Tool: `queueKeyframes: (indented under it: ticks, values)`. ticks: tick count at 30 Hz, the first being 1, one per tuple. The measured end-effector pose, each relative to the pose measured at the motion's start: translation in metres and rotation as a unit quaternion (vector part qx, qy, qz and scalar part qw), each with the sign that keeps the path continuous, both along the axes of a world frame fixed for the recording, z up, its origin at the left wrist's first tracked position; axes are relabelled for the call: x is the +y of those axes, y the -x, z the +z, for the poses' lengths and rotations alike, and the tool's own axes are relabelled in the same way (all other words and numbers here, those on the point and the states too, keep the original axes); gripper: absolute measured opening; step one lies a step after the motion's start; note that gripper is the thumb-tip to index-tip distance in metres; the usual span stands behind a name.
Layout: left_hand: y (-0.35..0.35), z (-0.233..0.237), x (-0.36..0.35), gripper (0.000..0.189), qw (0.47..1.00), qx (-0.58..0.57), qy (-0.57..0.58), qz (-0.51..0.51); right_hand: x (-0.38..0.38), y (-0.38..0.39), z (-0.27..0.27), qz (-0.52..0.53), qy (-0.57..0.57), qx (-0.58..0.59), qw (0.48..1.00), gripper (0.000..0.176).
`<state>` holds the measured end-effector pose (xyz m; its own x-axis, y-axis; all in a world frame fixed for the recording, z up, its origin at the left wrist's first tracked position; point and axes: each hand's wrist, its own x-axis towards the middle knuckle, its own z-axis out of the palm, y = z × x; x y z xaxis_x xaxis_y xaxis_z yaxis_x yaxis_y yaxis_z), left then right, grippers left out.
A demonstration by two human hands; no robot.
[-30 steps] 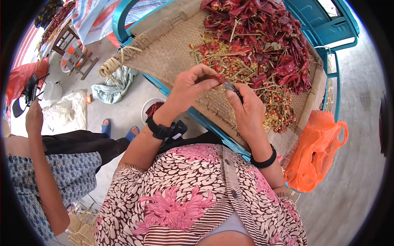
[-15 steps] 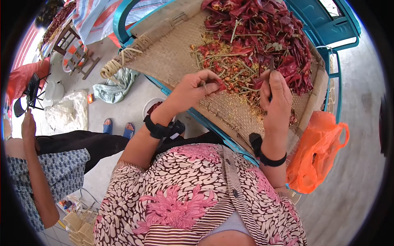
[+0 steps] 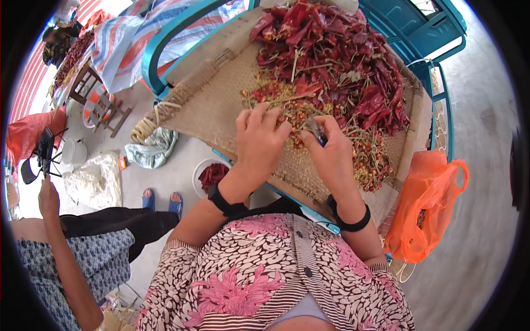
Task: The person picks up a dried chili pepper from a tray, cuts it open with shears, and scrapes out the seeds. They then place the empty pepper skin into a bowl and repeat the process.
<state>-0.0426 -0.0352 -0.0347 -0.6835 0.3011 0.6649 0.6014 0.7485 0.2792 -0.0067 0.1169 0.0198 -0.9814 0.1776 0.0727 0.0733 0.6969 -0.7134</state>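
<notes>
Dried red peppers (image 3: 326,60) lie heaped on a shallow woven tray (image 3: 215,99). Cut stems, red scraps and yellow seeds (image 3: 367,160) are strewn along the heap's near side. Over these scraps is my left hand (image 3: 259,140), its fingers apart and bent down, fingertips at the stems. Just right of it, my right hand (image 3: 334,157) is closed around a small metal-bladed tool with a dark blue handle (image 3: 318,132); the fingers cover much of it. Below my left wrist, a white bowl (image 3: 196,179) on the floor side holds red pepper pieces (image 3: 212,175).
The tray rests on a teal metal frame (image 3: 149,66). An orange plastic bag (image 3: 422,215) hangs at the right. To the left are another person's arm (image 3: 69,259), blue slippers (image 3: 175,204), a green sack (image 3: 152,149), clear plastic sheeting (image 3: 96,179) and a wooden chair (image 3: 107,105).
My left hand has opened from a pinch on a red pepper piece and moved over the scraps. My right hand has moved left and down, with its tool. The bowl shows more fully.
</notes>
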Motion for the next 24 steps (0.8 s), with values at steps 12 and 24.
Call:
queueKeyframes:
  ticks: [12, 24]
  values:
    - [0.041, 0.009, -0.011, 0.021, 0.940, -0.296, -0.148, -0.085, 0.040, 0.083, 0.007, -0.084, -0.179, -0.068, 0.978, 0.031]
    - [0.042, -0.011, -0.007, 0.017, 0.782, -0.401, -0.429, -0.207, 0.052, 0.137, -0.013, -0.119, -0.265, -0.066, 0.955, 0.035]
